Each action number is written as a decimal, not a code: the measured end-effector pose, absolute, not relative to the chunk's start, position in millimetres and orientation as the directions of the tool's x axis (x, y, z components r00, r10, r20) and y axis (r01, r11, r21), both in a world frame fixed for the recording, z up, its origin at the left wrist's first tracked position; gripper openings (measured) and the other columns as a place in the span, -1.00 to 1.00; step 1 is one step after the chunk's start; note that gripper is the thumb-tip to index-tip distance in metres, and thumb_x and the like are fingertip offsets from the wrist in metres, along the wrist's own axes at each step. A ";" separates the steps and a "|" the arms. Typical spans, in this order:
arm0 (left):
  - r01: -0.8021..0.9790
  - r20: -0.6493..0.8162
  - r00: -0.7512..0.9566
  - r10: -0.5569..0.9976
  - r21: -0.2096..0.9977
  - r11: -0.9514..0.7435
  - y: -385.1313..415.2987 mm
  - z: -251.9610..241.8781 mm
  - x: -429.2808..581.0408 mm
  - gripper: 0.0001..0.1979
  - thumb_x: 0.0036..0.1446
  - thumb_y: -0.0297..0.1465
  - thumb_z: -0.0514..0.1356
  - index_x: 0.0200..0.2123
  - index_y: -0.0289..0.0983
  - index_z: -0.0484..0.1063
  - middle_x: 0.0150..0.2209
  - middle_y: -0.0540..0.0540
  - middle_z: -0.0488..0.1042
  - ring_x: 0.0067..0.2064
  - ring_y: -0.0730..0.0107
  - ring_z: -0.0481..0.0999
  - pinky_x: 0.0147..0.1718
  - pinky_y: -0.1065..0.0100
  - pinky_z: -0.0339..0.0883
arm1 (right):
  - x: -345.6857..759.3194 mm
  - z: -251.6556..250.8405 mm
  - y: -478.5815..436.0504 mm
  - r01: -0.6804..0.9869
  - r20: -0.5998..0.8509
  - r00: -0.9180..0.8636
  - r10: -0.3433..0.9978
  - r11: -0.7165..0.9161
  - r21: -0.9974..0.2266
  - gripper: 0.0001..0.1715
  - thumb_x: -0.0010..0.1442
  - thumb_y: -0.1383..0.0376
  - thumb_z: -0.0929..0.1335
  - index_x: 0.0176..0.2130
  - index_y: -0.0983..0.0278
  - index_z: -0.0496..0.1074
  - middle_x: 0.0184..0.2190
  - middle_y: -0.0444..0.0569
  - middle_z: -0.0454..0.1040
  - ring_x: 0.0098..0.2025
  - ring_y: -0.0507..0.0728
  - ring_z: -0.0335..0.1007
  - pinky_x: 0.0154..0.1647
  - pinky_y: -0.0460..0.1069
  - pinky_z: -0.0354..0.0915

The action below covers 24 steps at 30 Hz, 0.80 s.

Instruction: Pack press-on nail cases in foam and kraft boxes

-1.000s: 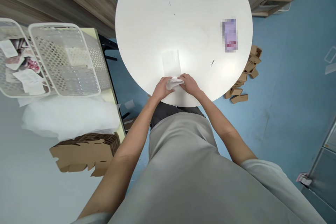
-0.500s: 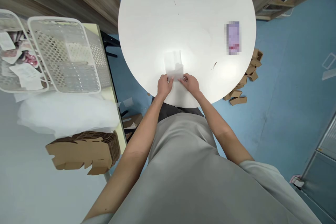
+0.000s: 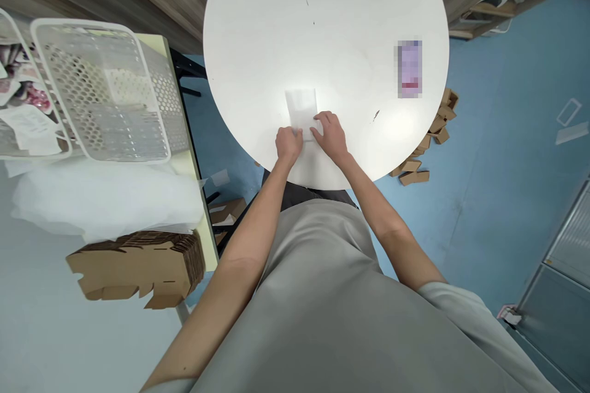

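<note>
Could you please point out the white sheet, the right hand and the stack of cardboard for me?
White sheet (image 3: 302,108), head view: on its flat upper part.
Right hand (image 3: 332,137), head view: on the back of the hand.
Stack of cardboard (image 3: 131,271), head view: on the broad face of the outermost piece.

On the table (image 3: 262,43), a sheet (image 3: 302,104) lies left of what may be a phone (image 3: 410,69).

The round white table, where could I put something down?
Try the far middle of the round white table, left of the blurred purple rectangle, or between that rectangle and the right hand. It's crowded near the front edge, where that hand and the left hand are at a flat whitish sheet.
</note>
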<state>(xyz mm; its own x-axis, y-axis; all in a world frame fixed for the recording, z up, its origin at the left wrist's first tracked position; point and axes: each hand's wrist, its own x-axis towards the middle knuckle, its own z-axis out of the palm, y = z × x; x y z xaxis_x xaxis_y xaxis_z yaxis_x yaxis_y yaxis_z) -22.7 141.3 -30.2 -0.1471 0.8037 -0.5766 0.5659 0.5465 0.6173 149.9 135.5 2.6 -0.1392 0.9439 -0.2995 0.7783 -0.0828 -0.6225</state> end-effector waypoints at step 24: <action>0.769 -0.520 0.444 0.730 0.639 -0.012 133.7 13.9 -64.5 -0.33 0.34 -0.19 0.26 0.47 -0.23 0.45 0.49 -0.18 0.44 0.48 -0.11 0.44 0.48 0.04 0.28 | 172.4 5.7 105.6 0.774 -0.275 -0.452 0.849 0.220 -0.594 -0.44 0.54 0.04 0.35 0.32 0.31 0.47 0.32 0.32 0.58 0.48 0.52 0.33 0.49 0.41 0.24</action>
